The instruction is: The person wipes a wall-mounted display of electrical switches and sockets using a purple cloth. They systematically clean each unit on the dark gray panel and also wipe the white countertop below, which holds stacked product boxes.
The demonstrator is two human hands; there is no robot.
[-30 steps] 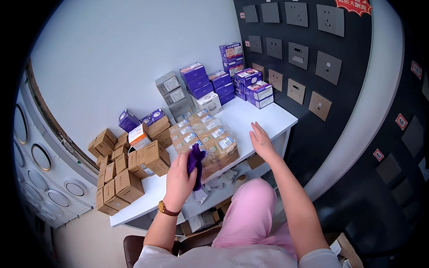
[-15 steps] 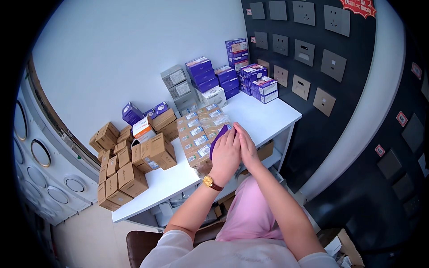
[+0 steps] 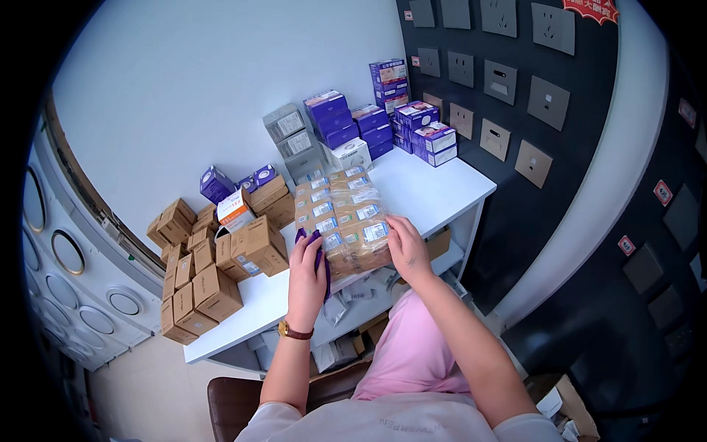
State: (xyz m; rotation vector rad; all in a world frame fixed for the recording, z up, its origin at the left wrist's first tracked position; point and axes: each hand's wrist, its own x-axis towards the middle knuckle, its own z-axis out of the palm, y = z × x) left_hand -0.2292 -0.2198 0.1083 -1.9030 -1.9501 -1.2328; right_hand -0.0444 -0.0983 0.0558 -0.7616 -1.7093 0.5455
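A clear-wrapped pack of brown boxes (image 3: 343, 215) lies flat on the white tabletop (image 3: 434, 184), right of the middle of its front edge, with its labelled face up. Its long axis runs from the far side toward the near side, slanting a little to the right as it comes nearer, roughly crosswise to the front edge of the tabletop; the near end sits at that edge and the far end points toward the white box (image 3: 351, 154) and the stack of grey boxes (image 3: 293, 140). White-and-blue labels line up in two rows along its length. The left hand (image 3: 304, 278) is at the pack's near left corner, its fingers bent around a purple cloth (image 3: 325, 274), which hangs between the palm and the pack. The right hand (image 3: 407, 249) rests at the near right corner, fingers extended and lightly curved against the wrap rather than closed; how hard they press, I cannot tell. Brown cartons (image 3: 217, 287) stand on the left of the tabletop, apart from the left hand, and purple boxes (image 3: 328, 118) are stacked along the far side, beyond the pack.
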